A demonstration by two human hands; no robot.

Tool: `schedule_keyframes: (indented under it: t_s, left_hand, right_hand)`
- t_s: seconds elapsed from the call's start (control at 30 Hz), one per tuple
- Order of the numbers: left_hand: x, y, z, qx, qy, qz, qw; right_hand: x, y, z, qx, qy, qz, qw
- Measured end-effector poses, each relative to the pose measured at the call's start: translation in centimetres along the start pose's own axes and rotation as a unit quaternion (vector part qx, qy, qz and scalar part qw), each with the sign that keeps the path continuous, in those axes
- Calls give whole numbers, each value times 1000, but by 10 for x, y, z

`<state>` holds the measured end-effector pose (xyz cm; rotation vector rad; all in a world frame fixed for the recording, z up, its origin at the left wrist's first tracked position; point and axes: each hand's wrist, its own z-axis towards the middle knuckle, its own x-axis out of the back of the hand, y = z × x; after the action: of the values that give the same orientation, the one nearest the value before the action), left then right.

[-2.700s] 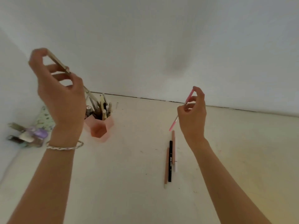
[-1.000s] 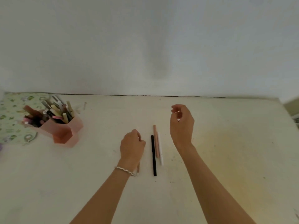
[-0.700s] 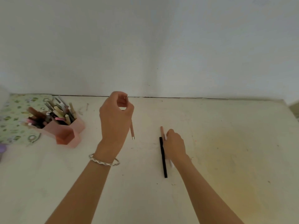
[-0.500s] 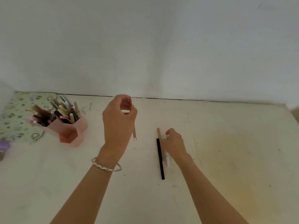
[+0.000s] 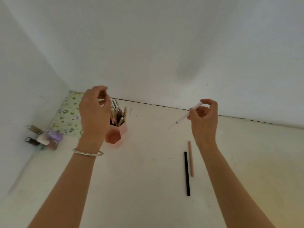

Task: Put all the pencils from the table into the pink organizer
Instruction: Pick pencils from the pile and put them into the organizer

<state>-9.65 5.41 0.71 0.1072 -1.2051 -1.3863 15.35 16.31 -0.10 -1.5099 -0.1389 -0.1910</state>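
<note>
The pink organizer (image 5: 115, 137) stands at the back left of the table, holding several pencils. My left hand (image 5: 94, 116) hovers just in front of and above it, fingers pinched; a pale sliver of pencil shows between them and the rest is hidden. My right hand (image 5: 204, 119) is raised at the right. It pinches a white pencil (image 5: 184, 117) whose tip points down-left. Below that hand a black pencil (image 5: 187, 173) and a tan-pink pencil (image 5: 190, 158) lie side by side on the table.
A green floral pad (image 5: 67, 116) lies in the back left corner against the walls. Several small nail polish bottles (image 5: 44, 139) cluster at the left wall. A tiny pale object (image 5: 131, 110) lies behind the organizer. The white table (image 5: 139, 186) stretches toward me.
My left hand carried its pencil left to the organizer. My right hand lifted the white pencil off the table, leaving the black and tan-pink ones. The view swung right.
</note>
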Motion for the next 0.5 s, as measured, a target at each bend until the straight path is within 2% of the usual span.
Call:
schedule_keyframes:
  t_s: [0.07, 0.17, 0.37, 0.5]
  left_hand:
    - [-4, -8, -5, -18, -52, 89, 995]
    - [4, -15, 1, -32, -28, 156, 987]
    - [47, -18, 19, -16, 116, 75, 990]
    - [61, -19, 24, 17, 138, 23, 990]
  right_hand:
    - [-15, -4, -8, 12, -8, 8, 1000]
    - [-37, -14, -20, 46, -25, 17, 998]
    - [-89, -45, -39, 142, -32, 113, 983]
    - [-128, -49, -47, 213, -69, 88, 971]
